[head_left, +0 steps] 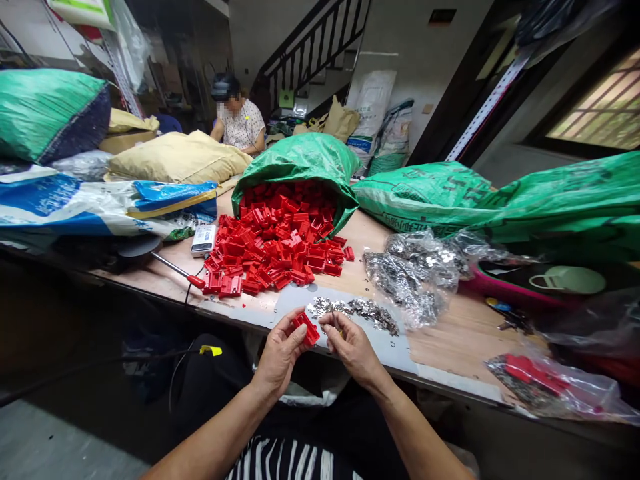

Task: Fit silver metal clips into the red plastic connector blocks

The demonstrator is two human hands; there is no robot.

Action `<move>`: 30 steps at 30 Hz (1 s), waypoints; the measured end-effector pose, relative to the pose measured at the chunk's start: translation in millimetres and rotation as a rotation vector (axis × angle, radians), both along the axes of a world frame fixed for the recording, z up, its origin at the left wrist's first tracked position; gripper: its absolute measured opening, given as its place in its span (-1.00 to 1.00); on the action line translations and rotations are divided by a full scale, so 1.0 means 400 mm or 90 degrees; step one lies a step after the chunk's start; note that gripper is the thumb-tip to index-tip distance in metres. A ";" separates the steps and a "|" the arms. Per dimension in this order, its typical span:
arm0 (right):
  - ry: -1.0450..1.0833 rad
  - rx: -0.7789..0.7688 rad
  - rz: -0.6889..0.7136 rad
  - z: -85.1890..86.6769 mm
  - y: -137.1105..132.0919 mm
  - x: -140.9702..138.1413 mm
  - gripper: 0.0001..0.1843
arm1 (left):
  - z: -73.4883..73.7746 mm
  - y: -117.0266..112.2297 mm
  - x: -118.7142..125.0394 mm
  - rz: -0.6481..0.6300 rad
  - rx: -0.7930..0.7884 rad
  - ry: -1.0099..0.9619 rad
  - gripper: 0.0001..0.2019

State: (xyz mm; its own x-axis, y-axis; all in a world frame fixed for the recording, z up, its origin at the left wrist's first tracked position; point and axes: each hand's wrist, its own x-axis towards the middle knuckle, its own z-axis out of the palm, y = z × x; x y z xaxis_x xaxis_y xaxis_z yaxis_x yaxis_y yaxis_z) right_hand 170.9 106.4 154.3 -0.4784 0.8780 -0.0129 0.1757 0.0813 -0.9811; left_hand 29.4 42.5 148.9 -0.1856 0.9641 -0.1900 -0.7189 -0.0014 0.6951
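Between thumb and fingers, my left hand (pixel 281 353) grips a red plastic housing (pixel 306 329), a small open-topped box shape, just over the table's front edge. My right hand (pixel 354 347) is close beside it on the right, thumb and index finger pinched together. What sits in that pinch is too small to make out. Just beyond both hands, small shiny metal pieces (pixel 373 315) lie spread on a grey sheet (pixel 290 300). A large heap of similar red housings (pixel 270 247) spills from a green woven sack (pixel 305 157) behind them.
Clear plastic bags of metal parts (pixel 410 273) lie right of the sheet. A red-handled tool (pixel 196 281) and a white box-shaped device (pixel 203 240) are at left. Green sacks (pixel 430 193) line the back right. Another person (pixel 243 123) sits across the table.
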 end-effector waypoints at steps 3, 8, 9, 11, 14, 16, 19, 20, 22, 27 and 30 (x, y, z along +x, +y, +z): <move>0.025 -0.031 0.005 0.001 -0.006 -0.002 -0.77 | -0.001 -0.002 0.001 -0.003 0.001 -0.003 -0.61; -0.007 -0.003 0.015 0.009 -0.011 0.004 -0.76 | 0.000 -0.004 0.003 -0.009 0.007 -0.010 -0.61; -0.027 0.018 0.013 0.011 -0.012 0.005 -0.76 | 0.001 -0.005 0.004 -0.012 0.007 -0.015 -0.61; -0.080 0.085 -0.004 0.013 -0.016 0.006 -0.80 | 0.006 -0.008 0.005 -0.017 0.002 -0.027 -0.60; -0.147 0.241 -0.034 0.014 -0.022 0.004 -0.88 | 0.012 -0.012 0.006 -0.021 -0.011 -0.045 -0.58; -0.159 0.335 -0.035 0.009 -0.024 0.001 -0.88 | 0.015 -0.013 0.005 -0.022 -0.017 -0.056 -0.57; -0.157 0.413 -0.018 -0.002 -0.025 -0.001 -0.83 | 0.016 -0.013 0.002 -0.020 -0.025 -0.072 -0.56; -0.157 0.425 -0.011 -0.006 -0.024 -0.001 -0.82 | 0.016 -0.012 0.001 -0.017 -0.027 -0.077 -0.56; -0.159 0.443 0.002 -0.013 -0.023 0.001 -0.80 | 0.014 -0.012 0.000 -0.011 -0.030 -0.084 -0.55; -0.168 0.422 -0.008 -0.010 -0.020 0.006 -0.83 | 0.010 -0.012 0.002 -0.015 -0.025 -0.084 -0.56; -0.155 0.347 -0.047 0.008 -0.021 0.007 -0.85 | 0.011 -0.012 -0.002 -0.018 -0.016 -0.073 -0.58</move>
State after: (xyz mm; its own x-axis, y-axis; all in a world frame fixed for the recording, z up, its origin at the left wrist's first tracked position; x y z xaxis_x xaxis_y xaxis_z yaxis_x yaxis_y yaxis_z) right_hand 173.8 98.1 157.3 -0.4561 0.8192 0.3478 0.4137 0.5412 -0.7321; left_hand 28.8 37.9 153.4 -0.1332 0.9635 -0.2323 -0.7937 0.0366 0.6072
